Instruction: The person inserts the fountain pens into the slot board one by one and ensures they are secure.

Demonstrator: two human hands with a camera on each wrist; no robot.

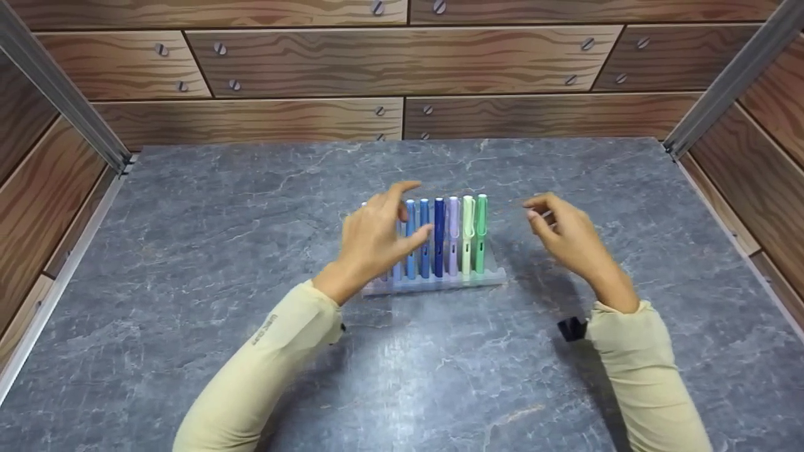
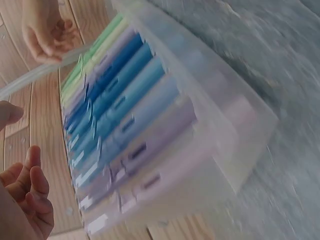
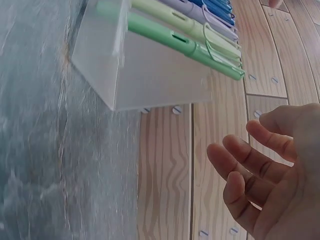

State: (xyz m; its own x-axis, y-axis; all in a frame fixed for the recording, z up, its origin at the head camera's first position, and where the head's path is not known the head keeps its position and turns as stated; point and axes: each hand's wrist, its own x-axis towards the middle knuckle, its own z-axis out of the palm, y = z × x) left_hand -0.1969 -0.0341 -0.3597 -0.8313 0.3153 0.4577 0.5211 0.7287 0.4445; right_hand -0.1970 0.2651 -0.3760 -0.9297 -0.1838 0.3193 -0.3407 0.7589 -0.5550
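Note:
Several capped pens stand side by side in a clear plastic pen stand (image 1: 433, 285), leaning back. From the right they run green pen (image 1: 481, 235), pale yellow-green pen (image 1: 467, 251), lilac pen (image 1: 453, 245), dark blue pen (image 1: 439, 238), then lighter blues. In the left wrist view, a purple pen (image 2: 145, 145) and a pink pen (image 2: 165, 175) fill the near end. My left hand (image 1: 372, 235) hovers over the stand's left part, thumb and fingers apart, hiding some pens. Right of the stand, my right hand (image 1: 568, 235) hangs in the air with loosely bent fingers, holding nothing.
A grey marbled tabletop (image 1: 239, 263) lies under the stand. Wood-patterned panels (image 1: 402, 63) close off the back and both sides, with metal rails (image 1: 69, 94) at the corners. A small black object (image 1: 572, 328) shows at the right cuff.

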